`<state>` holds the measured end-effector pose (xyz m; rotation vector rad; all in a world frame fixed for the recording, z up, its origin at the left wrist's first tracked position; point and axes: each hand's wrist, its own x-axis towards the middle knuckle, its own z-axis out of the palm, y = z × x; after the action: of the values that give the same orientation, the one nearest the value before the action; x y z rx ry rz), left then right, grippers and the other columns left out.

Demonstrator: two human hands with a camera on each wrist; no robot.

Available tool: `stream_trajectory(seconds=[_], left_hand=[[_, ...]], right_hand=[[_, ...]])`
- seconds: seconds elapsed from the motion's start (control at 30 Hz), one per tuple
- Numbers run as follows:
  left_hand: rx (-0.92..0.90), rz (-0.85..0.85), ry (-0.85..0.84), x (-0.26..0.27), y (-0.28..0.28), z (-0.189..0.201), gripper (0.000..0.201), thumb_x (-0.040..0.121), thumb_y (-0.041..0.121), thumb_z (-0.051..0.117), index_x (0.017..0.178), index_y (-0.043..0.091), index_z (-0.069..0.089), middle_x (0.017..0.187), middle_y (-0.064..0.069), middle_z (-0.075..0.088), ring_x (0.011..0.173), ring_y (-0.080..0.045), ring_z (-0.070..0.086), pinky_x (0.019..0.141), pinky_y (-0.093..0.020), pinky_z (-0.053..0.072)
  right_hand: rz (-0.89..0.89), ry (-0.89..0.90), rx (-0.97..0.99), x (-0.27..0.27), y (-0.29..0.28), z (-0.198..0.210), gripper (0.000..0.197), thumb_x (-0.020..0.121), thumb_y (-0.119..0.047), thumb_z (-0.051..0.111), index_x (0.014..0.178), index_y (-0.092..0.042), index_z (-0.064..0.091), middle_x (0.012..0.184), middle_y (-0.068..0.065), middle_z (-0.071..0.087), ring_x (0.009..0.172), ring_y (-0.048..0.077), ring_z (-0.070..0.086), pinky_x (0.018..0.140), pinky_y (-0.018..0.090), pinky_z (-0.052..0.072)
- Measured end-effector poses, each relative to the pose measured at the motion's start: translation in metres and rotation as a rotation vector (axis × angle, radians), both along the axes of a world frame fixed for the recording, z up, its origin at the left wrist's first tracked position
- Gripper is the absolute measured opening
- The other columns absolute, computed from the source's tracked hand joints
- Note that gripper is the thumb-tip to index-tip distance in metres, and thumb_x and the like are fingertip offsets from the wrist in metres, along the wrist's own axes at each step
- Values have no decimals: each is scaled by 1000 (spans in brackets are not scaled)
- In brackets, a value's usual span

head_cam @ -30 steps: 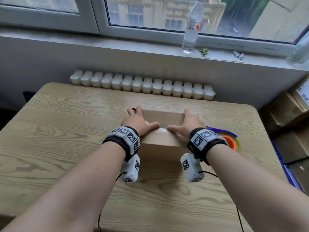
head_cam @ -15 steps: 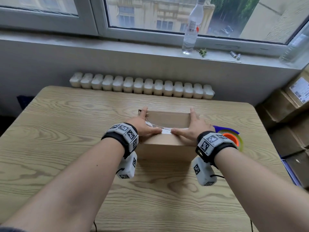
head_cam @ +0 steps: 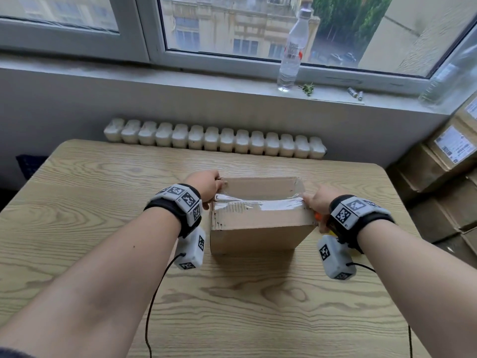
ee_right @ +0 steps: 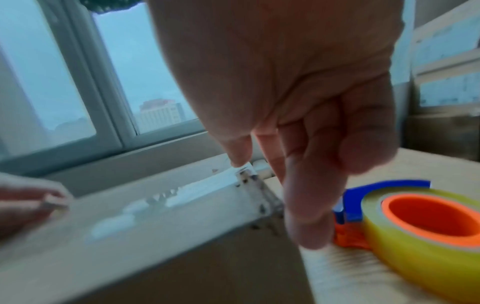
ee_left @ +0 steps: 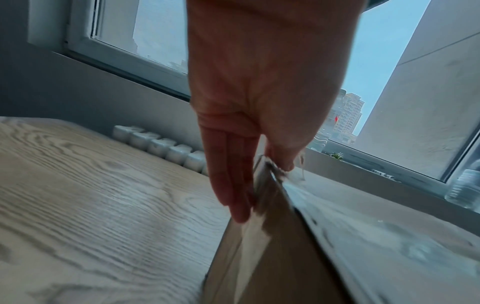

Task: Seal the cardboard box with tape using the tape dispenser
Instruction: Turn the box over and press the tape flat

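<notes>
Left hand and right hand flank the cardboard box mid-desk, straight fingers pressing the tape ends down its sides, probably to bond them; tape dispenser lies just beside the right hand, ungripped.

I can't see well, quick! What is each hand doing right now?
Left hand: fingers straight, pressing the left side of the cardboard box, thumb on top.
Right hand: fingers nearly straight, pressing the box's right side, thumb on the tape.
</notes>
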<state>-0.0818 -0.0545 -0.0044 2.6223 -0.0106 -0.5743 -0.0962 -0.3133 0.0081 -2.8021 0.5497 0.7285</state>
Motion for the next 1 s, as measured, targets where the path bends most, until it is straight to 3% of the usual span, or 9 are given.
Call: stream_trajectory(seconds=[0.07,0.13,0.2,0.3,0.5,0.6,0.8,0.9,1.0], left_hand=[[134,-14,-36,3,4,0,40,98,41,39,110,9,59,98,-10,66,83,-27,62,78,-36,52],[275,-28,-67,7,10,-1,53,92,56,42,103,8,64,97,-8,61,92,-27,60,77,-34,48],[310,-29,-70,10,14,-3,60,88,62,44,95,7,67,96,-9,60,96,-27,60,76,-34,47],[278,-57,-46,13,13,-5,53,90,57,46,100,9,65,102,-8,69,92,-24,61,74,-32,46],[124,-50,2,11,-3,2,41,98,36,43,120,4,56,113,-14,66,99,-30,65,85,-35,53],[84,-32,13,14,-6,2,40,96,33,48,119,1,57,108,-17,68,90,-30,65,85,-36,55],[84,2,83,24,-9,-3,51,94,42,51,124,1,54,106,-16,68,97,-31,68,86,-39,56],[232,39,-78,31,-16,1,67,92,50,48,138,2,40,125,-15,60,113,-31,59,93,-41,51],[243,-81,-292,43,-38,13,64,92,46,49,142,10,35,141,-12,45,129,-29,44,106,-44,41]], right_hand=[[-36,22,82,4,2,1,47,98,-42,42,78,-2,57,94,15,66,81,29,63,78,35,51],[-108,-30,181,11,4,2,41,97,-33,47,105,4,62,90,16,72,85,30,70,84,40,56],[-167,-127,342,19,9,3,38,95,-21,49,126,1,54,80,13,68,77,29,68,81,41,58],[-147,-168,519,26,25,5,60,93,-9,53,148,-13,29,106,17,63,97,32,65,88,45,55],[79,-198,592,34,68,3,72,89,3,52,151,-18,21,150,12,37,129,29,47,100,42,47],[195,-216,424,39,75,3,69,90,1,49,151,-18,23,152,9,36,135,27,40,106,32,37],[277,-197,383,44,65,-1,69,88,4,46,150,-21,28,153,4,34,136,23,39,105,28,35],[324,-201,315,47,50,5,64,89,1,45,147,-22,33,152,2,38,135,23,42,107,31,36],[312,-251,223,49,20,13,57,91,-2,44,145,-20,39,150,4,40,135,23,41,108,29,33]])
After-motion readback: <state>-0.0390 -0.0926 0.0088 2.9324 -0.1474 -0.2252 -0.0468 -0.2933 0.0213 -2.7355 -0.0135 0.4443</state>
